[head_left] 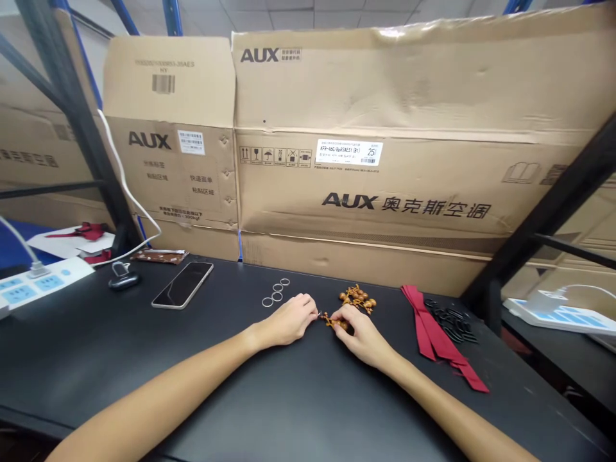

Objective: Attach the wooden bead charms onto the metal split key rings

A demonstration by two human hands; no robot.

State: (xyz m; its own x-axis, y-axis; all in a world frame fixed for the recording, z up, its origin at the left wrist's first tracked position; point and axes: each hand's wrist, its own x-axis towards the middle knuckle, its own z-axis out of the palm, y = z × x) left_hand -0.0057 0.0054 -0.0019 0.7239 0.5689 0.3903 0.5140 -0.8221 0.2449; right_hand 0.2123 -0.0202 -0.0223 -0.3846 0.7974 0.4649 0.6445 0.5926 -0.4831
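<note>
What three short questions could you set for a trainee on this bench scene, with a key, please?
1. How many metal rings lie on the bench?
2. True or false: the red ribbon lies to the right of the phone.
3. Which does the right hand touch: the phone, the ribbon or the brown beads?

Key: 1. Four. 2. True. 3. The brown beads.
</note>
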